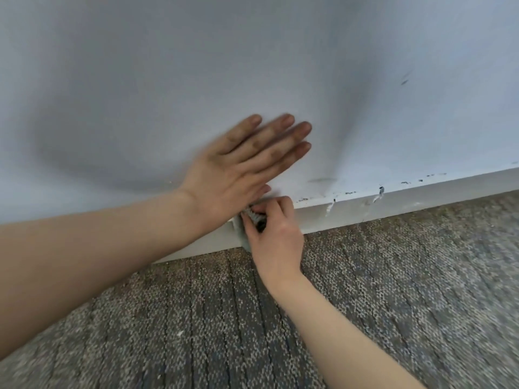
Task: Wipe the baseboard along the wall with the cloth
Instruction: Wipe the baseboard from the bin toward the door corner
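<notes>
A white baseboard (393, 203) runs along the foot of the pale wall (140, 80), rising toward the right. Dark specks and scuffs mark its top edge on the right. My right hand (272, 228) grips a small grey cloth (252, 217) and holds it against the baseboard; most of the cloth is hidden under the fingers. My left hand (241, 167) lies flat against the wall just above, fingers straight and pointing up to the right.
Grey-brown patterned carpet (393, 290) covers the floor right up to the baseboard. A few dark scuff marks (404, 80) show on the wall at the upper right. Both forearms reach in from the lower left and lower middle.
</notes>
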